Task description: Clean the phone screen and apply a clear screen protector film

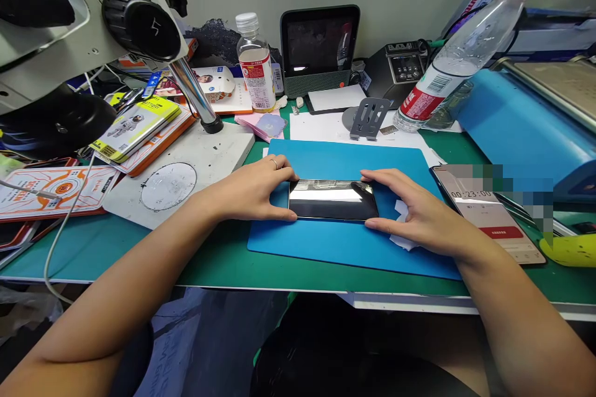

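Note:
A dark, glossy smartphone (333, 205) lies sideways on a blue mat (316, 242), with a bright reflection along its upper part. My left hand (263, 189) grips its left end, thumb at the near corner and fingers at the far one. At the other end, my right hand (410, 208) holds it the same way between thumb and fingers. Beneath the right hand a crumpled white tissue (403, 240) pokes out. Just right of that hand rests a larger phone (488, 214) with a timer on its screen.
A microscope (88, 18) on a pale base (223, 155) stands left, beside stacked boxes (137, 130). Behind the mat are a labelled bottle (256, 68), a smart display (320, 43) and a metal stand (370, 118). A red-capped bottle (465, 56) leans right, near a blue machine (526, 124).

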`<control>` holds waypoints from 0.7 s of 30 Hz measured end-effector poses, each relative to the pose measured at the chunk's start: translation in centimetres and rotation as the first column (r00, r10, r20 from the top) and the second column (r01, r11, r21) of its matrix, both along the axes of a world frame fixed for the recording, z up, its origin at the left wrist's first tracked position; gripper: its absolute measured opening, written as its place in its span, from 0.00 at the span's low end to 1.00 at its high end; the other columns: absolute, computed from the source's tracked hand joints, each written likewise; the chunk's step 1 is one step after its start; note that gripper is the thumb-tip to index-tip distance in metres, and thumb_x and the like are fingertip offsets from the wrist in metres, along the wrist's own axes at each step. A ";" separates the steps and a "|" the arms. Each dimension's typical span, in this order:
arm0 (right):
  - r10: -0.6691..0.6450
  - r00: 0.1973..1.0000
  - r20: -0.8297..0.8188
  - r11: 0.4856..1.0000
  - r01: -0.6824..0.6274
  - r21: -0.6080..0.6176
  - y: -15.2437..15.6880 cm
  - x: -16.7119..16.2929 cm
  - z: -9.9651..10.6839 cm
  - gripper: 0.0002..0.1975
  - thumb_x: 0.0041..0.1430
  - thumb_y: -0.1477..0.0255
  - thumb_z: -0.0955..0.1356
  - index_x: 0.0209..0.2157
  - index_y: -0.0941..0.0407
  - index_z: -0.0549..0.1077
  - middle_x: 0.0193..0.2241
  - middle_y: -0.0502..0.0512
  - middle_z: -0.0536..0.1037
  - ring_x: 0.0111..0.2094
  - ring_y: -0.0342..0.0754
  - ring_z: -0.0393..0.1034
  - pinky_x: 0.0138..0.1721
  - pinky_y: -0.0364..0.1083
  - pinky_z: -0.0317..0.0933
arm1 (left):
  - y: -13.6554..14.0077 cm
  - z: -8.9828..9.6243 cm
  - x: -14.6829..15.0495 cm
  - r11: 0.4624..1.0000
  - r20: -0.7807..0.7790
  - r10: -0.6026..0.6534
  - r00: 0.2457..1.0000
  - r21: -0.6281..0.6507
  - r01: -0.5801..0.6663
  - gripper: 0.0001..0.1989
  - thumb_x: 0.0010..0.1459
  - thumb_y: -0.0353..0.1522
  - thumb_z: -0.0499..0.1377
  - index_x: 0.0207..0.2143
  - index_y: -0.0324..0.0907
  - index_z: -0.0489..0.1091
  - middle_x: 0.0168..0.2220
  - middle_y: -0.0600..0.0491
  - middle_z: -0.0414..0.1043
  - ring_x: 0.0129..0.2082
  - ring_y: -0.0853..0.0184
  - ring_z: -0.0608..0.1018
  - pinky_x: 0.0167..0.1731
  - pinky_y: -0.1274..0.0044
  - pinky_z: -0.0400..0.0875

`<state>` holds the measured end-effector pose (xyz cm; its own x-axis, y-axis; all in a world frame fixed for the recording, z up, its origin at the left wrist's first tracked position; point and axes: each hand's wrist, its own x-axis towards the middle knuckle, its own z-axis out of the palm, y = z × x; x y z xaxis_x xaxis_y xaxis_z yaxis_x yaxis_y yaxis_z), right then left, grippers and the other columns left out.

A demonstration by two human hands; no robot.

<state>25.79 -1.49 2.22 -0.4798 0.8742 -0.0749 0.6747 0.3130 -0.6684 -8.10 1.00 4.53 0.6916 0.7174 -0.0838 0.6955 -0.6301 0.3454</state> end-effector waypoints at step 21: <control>-0.008 1.000 0.030 1.000 0.009 -0.027 0.0 0.2 0.0 0.41 0.58 0.48 0.73 0.69 0.40 0.59 0.66 0.59 0.63 0.60 0.67 0.68 0.31 0.48 0.79 | -0.1 -0.1 0.0 1.000 0.005 -0.009 1.000 0.016 0.009 0.33 0.58 0.51 0.65 0.57 0.39 0.70 0.52 0.44 0.70 0.51 0.53 0.74 0.52 0.66 0.70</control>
